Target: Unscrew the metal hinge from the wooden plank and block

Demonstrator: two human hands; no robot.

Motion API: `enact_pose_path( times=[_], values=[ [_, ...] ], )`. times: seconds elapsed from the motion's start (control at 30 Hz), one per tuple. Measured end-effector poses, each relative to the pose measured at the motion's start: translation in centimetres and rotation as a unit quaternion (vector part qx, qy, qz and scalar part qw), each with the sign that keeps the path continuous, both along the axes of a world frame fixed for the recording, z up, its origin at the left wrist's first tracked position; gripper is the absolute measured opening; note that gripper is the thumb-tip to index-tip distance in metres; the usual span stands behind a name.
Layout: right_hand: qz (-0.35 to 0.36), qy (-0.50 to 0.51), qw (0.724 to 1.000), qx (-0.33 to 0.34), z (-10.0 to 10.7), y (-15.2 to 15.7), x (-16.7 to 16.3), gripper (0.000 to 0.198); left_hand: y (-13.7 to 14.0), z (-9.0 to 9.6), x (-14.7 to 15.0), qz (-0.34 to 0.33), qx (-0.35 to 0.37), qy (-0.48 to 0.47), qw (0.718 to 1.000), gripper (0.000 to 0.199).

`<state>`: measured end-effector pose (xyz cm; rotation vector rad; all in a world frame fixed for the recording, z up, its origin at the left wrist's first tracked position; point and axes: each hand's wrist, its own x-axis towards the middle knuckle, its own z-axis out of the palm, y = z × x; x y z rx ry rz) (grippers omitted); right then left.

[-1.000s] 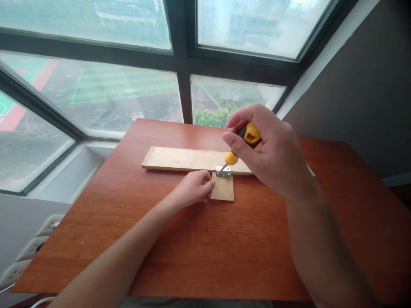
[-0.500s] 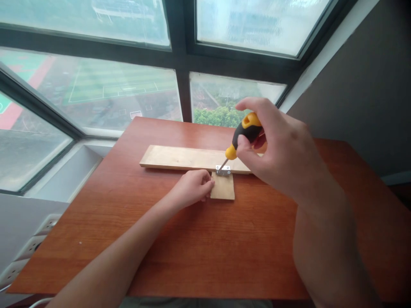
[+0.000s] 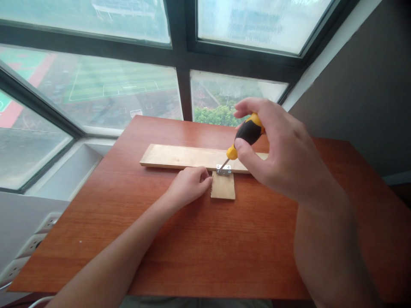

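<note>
My right hand is closed round the yellow and black handle of a screwdriver, with its fingertips partly hidden behind the handle. The shaft slants down to the left, and its tip meets a small metal hinge. This hinge lies across the joint between a long wooden board and a short wooden piece. Beside the short piece's left edge rests my left hand, its fingers curled and thumb tip at that edge. Whatever those fingers may hold is hidden.
The boards lie on a reddish-brown wooden table. Dark-framed windows rise behind its far edge, and a grey wall stands to the right. White power sockets line the wall at lower left.
My left hand has shifted slightly left along the short piece's edge. The screwdriver handle has turned a little in my right hand, while its tip stays at the hinge.
</note>
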<state>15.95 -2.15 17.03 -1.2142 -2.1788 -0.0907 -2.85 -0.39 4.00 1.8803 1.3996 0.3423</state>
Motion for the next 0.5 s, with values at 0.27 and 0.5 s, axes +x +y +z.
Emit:
enact_pose_path(
  times=[0.27,0.5],
  values=[
    [0.019,0.018,0.998,-0.056,0.31,-0.05,0.57,0.036,0.05,0.02,0.02,-0.011,0.017,0.027,0.999,0.023],
    [-0.067,0.015,0.998,0.007,-0.31,0.65,0.57,0.020,0.05,0.05,0.03,-0.012,0.023,0.025,0.999,0.023]
  ],
)
